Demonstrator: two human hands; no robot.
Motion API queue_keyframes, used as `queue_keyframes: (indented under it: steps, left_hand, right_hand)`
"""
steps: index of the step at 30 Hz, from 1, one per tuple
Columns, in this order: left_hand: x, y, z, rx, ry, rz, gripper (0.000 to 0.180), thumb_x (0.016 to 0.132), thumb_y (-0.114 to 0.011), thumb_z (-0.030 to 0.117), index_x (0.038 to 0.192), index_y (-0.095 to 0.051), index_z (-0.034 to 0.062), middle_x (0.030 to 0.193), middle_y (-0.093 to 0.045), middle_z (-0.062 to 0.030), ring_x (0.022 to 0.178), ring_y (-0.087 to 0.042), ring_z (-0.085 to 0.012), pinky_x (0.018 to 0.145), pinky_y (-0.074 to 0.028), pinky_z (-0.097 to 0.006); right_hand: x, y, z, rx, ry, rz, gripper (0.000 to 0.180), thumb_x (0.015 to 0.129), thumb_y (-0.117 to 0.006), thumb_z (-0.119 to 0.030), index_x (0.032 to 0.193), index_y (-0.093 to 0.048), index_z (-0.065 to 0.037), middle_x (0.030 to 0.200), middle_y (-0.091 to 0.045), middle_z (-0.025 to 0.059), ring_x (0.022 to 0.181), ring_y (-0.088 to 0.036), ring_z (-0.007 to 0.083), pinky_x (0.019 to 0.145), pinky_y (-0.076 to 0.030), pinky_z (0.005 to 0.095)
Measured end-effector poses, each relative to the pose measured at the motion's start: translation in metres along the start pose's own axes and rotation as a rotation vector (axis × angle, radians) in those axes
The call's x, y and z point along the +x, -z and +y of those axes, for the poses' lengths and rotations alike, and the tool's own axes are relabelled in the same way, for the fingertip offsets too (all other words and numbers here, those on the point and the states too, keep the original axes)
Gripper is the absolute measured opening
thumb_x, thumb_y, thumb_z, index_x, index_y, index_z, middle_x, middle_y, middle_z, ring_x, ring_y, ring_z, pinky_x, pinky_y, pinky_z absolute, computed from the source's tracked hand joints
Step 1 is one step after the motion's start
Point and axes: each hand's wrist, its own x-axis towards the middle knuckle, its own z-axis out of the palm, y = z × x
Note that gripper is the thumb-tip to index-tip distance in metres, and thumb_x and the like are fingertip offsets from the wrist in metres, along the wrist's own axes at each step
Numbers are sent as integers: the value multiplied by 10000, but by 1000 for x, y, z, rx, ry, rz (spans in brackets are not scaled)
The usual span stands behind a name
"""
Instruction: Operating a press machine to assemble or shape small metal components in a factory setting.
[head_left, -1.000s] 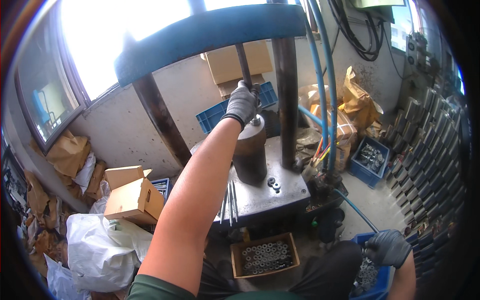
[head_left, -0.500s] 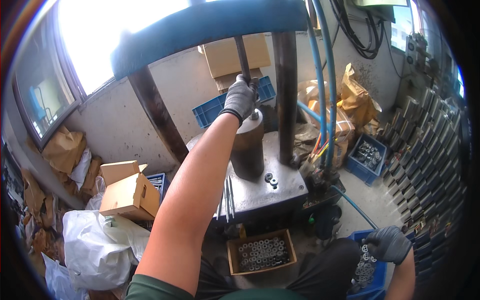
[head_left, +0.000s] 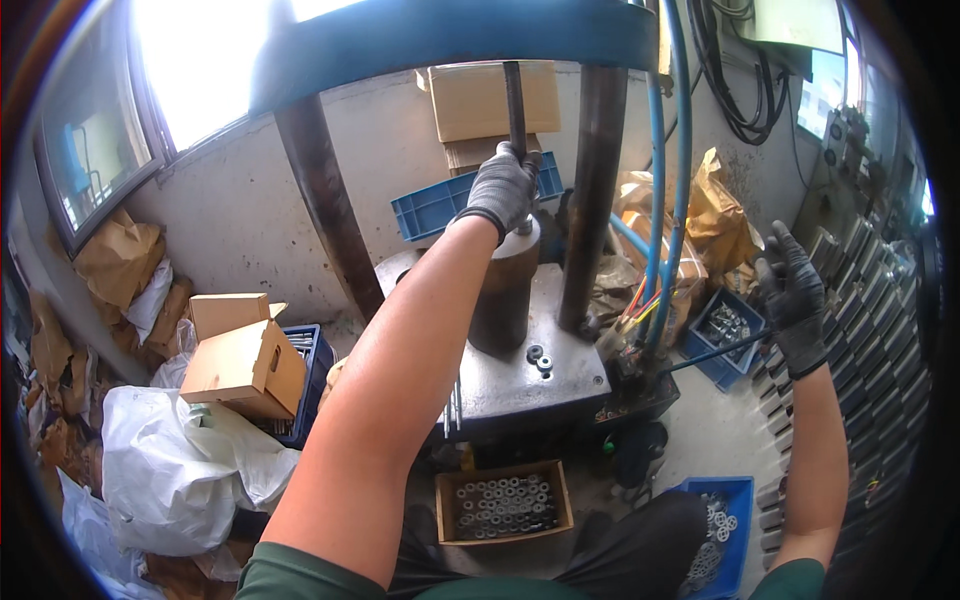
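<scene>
My left hand, in a grey knit glove, is closed round the lower end of a dark upright rod under the blue crossbeam of a press. Just below it stands a thick steel cylinder on the metal press bed. My right hand, also gloved, is raised at the right with its fingers stretched upward. The free end of a thin lever meets the heel of this hand. Two small ring-shaped parts and some thin rods rest on the bed.
A carton of ring parts sits between my knees. Blue bins with metal parts stand at the lower right and farther back. Stacked metal bars line the right; an open cardboard box and white sack lie left.
My right hand has risen from above the lower right bin, and the lever has swung from sloping down to sloping up. My left hand stays on the rod. The view has shifted slightly.
</scene>
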Motion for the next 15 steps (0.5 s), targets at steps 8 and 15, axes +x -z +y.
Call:
queue_keyframes:
  steps: [8, 15]
  left_hand:
    - [1, 3, -5, 153, 19, 41, 337, 1102, -595, 331, 1256, -572, 32, 752, -654, -64, 671, -660, -165, 587, -565, -341]
    - [8, -2, -8, 139, -31, 58, 335, 1100, -598, 324, 1243, -567, 23, 747, -654, -65, 656, -653, -165, 592, -552, -342]
  right_hand:
    - [-73, 67, -43, -106, -63, -550, 465, 856, -728, -21, 1314, -661, -59, 1052, -724, 155, 771, -703, 283, 740, -587, 376]
    - [-168, 122, -74, 57, -202, -1242, 263, 864, -739, -220, 1106, -795, -132, 978, -779, 147, 926, -758, 332, 825, -605, 418]
